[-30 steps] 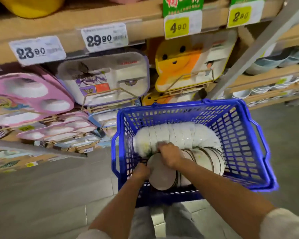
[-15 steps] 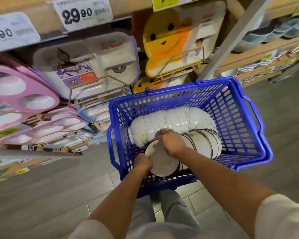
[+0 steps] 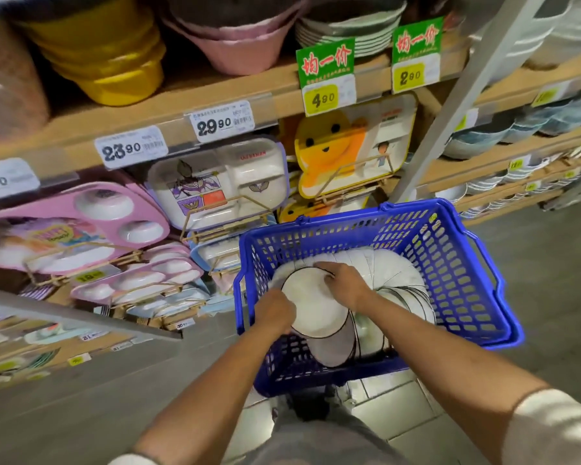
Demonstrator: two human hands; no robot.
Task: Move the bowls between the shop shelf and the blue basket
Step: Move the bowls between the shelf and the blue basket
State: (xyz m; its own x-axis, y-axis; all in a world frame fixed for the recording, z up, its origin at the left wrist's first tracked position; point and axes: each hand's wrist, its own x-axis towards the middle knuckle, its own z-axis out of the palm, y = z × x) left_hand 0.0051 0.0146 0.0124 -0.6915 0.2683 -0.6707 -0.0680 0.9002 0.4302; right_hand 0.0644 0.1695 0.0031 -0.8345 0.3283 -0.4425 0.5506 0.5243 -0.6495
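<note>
A blue basket (image 3: 463, 270) stands on the floor in front of the shop shelf (image 3: 215, 105). Inside it lie curved rows of white bowls (image 3: 393, 266) on their sides. Both hands are in the basket on a short stack of white bowls with dark rims (image 3: 316, 307). My left hand (image 3: 275, 312) grips the stack's left edge. My right hand (image 3: 344, 281) holds its upper right rim with curled fingers. The stack is tilted, its open side facing up toward me.
Children's divided plates, pink (image 3: 74, 223), white (image 3: 222, 182) and orange (image 3: 342, 152), stand on wire racks behind the basket. Yellow bowls (image 3: 104, 52) and pink bowls (image 3: 235, 38) fill the upper shelf. A grey upright post (image 3: 463, 105) runs beside the basket. Grey tiled floor lies to the right.
The stack of bowls has come up and tilted toward me between both hands. The view has swung upward, showing more of the upper shelf.
</note>
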